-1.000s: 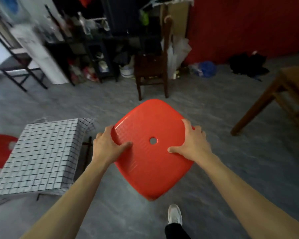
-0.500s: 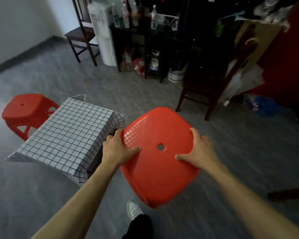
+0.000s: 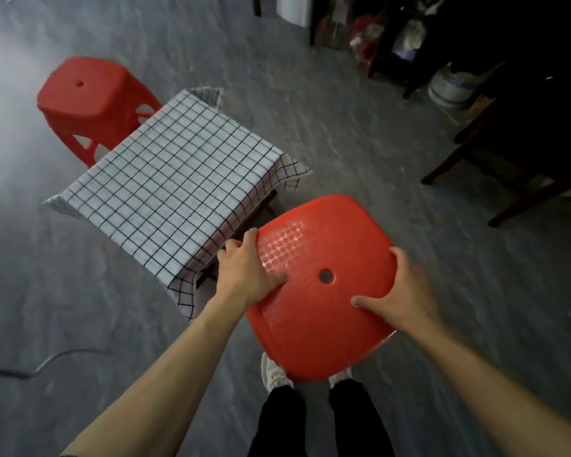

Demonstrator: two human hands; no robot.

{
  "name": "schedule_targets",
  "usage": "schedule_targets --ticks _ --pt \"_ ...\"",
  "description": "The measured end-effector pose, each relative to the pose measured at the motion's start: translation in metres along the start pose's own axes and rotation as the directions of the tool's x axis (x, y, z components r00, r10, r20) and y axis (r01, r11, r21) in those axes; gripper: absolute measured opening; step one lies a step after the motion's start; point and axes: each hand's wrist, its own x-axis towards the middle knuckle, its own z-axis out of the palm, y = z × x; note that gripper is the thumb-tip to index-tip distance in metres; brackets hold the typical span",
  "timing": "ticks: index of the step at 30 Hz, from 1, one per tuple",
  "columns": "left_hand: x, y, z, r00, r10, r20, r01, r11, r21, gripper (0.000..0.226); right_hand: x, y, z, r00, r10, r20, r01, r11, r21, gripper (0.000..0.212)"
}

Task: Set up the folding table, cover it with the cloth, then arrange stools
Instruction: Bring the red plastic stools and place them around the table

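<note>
Fingers [image 3: 249,240] of the left hand [image 3: 244,275] and right hand [image 3: 399,295] are being curled round opposite rims of the carried red stool [image 3: 320,291], judged due for lowering beside the cloth-covered bench [image 3: 175,179], opposite the standing stool [image 3: 89,100], on grey floor [image 3: 47,291] edged by dark furniture [image 3: 524,127].

A grey mottled floor [image 3: 360,133] fills most of the view. At the right stands a dark wooden chair [image 3: 521,136], its legs splayed on the floor. Behind it, a dark shelf unit [image 3: 386,37] holds blurred clutter, with a pale bucket [image 3: 449,87] beside it. A white appliance [image 3: 292,8] stands at the top edge
</note>
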Motion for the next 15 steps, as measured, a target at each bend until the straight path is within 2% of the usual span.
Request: schedule_targets --ticks 7,15 --pt "0.071 -0.047 0.067 0.991 -0.132 -0.033 0.133 0.991 0.021 0.108 0.085 0.024 0.091 0.995 -0.082 0.056 0.079 0.995 0.061 0.124" --pt "0.137 -0.080 0.131 0.982 -0.184 -0.043 0.184 0.983 -0.011 0.107 0.173 0.050 0.154 0.978 -0.172 0.114 0.170 0.985 0.029 0.125"
